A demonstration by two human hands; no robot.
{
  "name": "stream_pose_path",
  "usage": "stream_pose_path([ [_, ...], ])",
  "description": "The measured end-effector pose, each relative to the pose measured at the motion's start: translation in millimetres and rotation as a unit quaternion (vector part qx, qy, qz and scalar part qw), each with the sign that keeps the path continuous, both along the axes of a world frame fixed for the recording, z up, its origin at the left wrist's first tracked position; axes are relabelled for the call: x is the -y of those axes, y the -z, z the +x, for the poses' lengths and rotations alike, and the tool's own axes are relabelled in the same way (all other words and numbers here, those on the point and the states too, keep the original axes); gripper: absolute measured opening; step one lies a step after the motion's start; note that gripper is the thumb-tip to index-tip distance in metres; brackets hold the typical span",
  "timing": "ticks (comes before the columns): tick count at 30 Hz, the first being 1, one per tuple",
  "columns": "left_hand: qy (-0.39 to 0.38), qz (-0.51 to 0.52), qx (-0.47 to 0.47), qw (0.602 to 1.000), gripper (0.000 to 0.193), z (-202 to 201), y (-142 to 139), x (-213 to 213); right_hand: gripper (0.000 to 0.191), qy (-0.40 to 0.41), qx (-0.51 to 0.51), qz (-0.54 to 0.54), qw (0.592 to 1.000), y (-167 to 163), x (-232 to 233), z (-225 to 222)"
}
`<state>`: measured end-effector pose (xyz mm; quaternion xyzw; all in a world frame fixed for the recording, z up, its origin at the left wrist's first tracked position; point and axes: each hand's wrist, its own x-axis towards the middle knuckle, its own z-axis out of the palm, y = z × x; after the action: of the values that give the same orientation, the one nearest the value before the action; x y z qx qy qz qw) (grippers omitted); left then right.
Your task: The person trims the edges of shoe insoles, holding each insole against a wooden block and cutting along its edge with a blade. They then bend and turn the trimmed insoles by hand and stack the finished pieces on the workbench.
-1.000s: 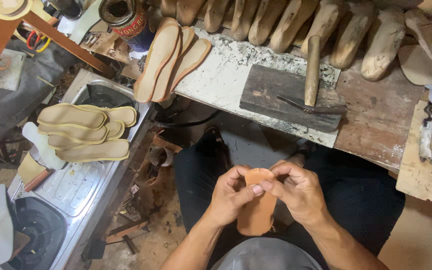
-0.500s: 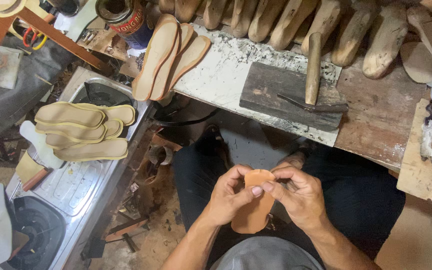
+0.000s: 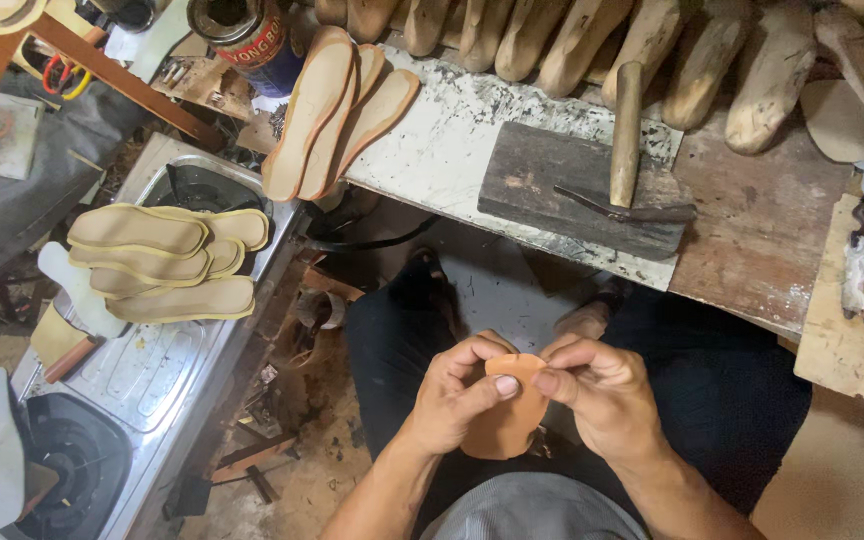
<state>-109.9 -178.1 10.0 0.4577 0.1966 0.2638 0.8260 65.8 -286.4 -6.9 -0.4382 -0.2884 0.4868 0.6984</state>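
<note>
One tan leather insole piece point(image 3: 507, 420) sits between both hands, over the person's lap. Its rounded upper end is pinched from two sides: the left hand point(image 3: 452, 400) presses thumb against forefinger on the left edge, and the right hand point(image 3: 597, 400) closes thumb and forefinger on the right edge, so both grips are pressed together on the same end. From that shared pinch the piece runs down and toward the body, its long axis roughly upright in the view and leaning slightly left at the bottom; the lower end hangs free below the left palm. Neither hand is clearly nearer.

Beyond the grip, up and to the left, three tan soles point(image 3: 337, 105) lean fanned on the bench corner. Farther left, about four yellow-edged insoles point(image 3: 167, 260) lie stacked on a metal tray point(image 3: 142, 375). Straight ahead of the hands lies one hammer point(image 3: 627, 150) across a dark wooden block point(image 3: 562, 195), with a row of wooden lasts point(image 3: 652, 50) behind it.
</note>
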Motion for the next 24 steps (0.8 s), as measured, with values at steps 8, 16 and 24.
stream_pose_path([
  [8, 0.022, -0.132, 0.098, 0.986, 0.011, 2.5, 16.5, 6.3, 0.007, -0.097, -0.213, -0.055, 0.971, 1.5, -0.7, 10.0],
  [16, -0.023, -0.068, 0.012, 0.997, 0.015, -1.0, 6.5, 0.0, 0.018, -0.094, -0.079, -0.044, 0.991, -18.7, -9.1, 10.2],
  [24, 0.001, 0.053, 0.006, 0.999, 0.012, -2.5, -1.2, -2.3, 0.011, -0.07, 0.126, -0.034, 0.989, -22.5, -4.3, 12.5],
])
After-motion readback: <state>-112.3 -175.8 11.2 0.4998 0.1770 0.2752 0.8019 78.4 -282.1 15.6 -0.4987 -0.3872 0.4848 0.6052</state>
